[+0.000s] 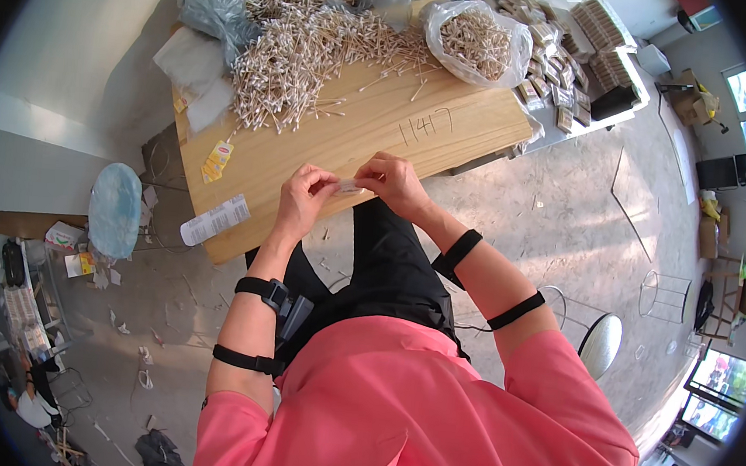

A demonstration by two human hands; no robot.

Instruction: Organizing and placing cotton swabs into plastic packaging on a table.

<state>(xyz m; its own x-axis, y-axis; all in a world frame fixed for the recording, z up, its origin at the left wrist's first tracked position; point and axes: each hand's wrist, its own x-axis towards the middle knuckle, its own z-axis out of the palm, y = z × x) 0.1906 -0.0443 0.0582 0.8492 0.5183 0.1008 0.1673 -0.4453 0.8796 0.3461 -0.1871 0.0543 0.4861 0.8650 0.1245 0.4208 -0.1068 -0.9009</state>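
Above the near edge of the wooden table [335,156], my left hand [306,194] and my right hand [394,184] meet from either side. A small whitish, see-through plastic packet [349,186] is pinched between them, each hand closed with thumb and fingers on one end. What the packet contains is too small to make out. Beyond the hands spreads a big loose heap of cotton swabs [285,68]. Left of my left hand lie several yellow cards [216,161] and a white printed sheet [216,220].
A clear bag of swabs [475,47] stands at the table's far right. Beside it, many small packed boxes [564,82] are piled. Grey plastic bags [215,10] lie at the far left. A blue-covered round stool [114,210] stands left of the table; scraps litter the floor.
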